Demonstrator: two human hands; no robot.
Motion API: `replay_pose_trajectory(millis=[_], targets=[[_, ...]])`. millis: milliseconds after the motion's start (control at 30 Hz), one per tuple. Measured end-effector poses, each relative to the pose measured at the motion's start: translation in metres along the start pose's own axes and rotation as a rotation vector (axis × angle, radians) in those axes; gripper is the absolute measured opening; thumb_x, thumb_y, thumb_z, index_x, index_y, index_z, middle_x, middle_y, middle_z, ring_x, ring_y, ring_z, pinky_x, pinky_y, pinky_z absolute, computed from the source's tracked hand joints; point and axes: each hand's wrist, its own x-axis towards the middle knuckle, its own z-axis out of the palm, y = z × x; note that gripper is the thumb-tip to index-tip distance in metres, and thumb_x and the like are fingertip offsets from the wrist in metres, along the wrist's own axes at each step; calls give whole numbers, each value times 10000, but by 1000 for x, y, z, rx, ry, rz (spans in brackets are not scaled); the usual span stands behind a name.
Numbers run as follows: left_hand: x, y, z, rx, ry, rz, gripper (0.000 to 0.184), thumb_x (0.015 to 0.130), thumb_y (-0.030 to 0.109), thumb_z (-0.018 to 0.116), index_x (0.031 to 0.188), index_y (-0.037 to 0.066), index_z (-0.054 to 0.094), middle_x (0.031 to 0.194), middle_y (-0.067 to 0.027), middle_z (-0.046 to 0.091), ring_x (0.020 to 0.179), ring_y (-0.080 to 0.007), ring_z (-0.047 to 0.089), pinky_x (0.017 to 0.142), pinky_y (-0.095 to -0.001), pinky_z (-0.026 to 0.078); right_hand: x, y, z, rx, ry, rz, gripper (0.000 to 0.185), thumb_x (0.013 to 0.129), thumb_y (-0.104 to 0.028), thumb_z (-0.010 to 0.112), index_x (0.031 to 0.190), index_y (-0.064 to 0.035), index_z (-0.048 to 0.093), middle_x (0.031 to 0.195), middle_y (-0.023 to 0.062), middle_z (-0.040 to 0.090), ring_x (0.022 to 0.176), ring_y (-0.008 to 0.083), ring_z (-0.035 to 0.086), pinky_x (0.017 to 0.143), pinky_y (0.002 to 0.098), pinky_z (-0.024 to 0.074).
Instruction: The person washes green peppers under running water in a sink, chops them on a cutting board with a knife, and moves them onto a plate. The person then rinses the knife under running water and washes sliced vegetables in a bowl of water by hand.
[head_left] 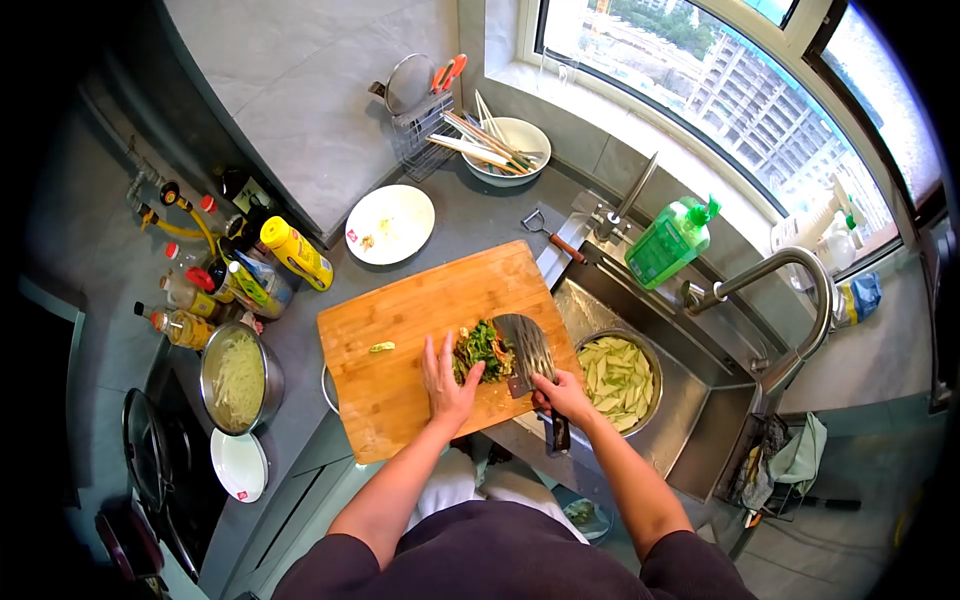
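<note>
In the head view, the left hand is spread open at the near-left edge of the chopped greens on the wooden cutting board; the right hand grips the cleaver, its blade at the pile's right side; the step appears to be gathering; the next move likely calls for a steady blade, left hand clear of its edge.

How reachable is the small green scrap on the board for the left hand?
Probably yes: the left hand is spread beside the chopped pile, only bare cutting board separates it from the scrap, and the cleaver is on the pile's other side.
</note>
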Motion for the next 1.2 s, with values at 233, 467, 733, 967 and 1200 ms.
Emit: replay_pose_trajectory(millis=[233,467,733,967,1200], targets=[[21,30,21,97,33,1,732,791,518,703,1409,210,458,1473,-247,309,1330,-428,318,1073,-519,268,6,4,19,17,-59,-20,201,982,-194,533,838,-58,495,605,4,500,475,100,456,427,251,378],[28,39,35,55,90,32,574,735,398,757,1250,185,617,1370,-163,490,1247,-366,429,1043,-477,326,14,16,47,73,-45,-78,182,969,-176,530,845,-49,489,594,24,511,446,127,476,418,270,392],[36,30,31,-97,116,62,453,697,304,750,1122,160,682,1252,-139,576,1142,-355,506,998,-454,380,19,17,71,174,-101,-70,175,950,-140,521,810,-39,495,575,37,506,428,137,477,405,275,396],[106,35,-6,-124,182,124,431,700,252,740,1112,139,683,1227,-147,586,1108,-361,524,980,-442,406,49,-48,98,149,-86,-79,124,935,-109,526,838,-38,495,608,31,514,451,122,472,419,276,404],[231,2,-12,-186,197,204,447,689,214,757,1120,125,680,1201,-149,599,1105,-344,537,994,-425,401,129,-139,135,200,-30,-136,105,920,-113,540,859,-35,507,624,21,522,475,100,467,448,260,418]])
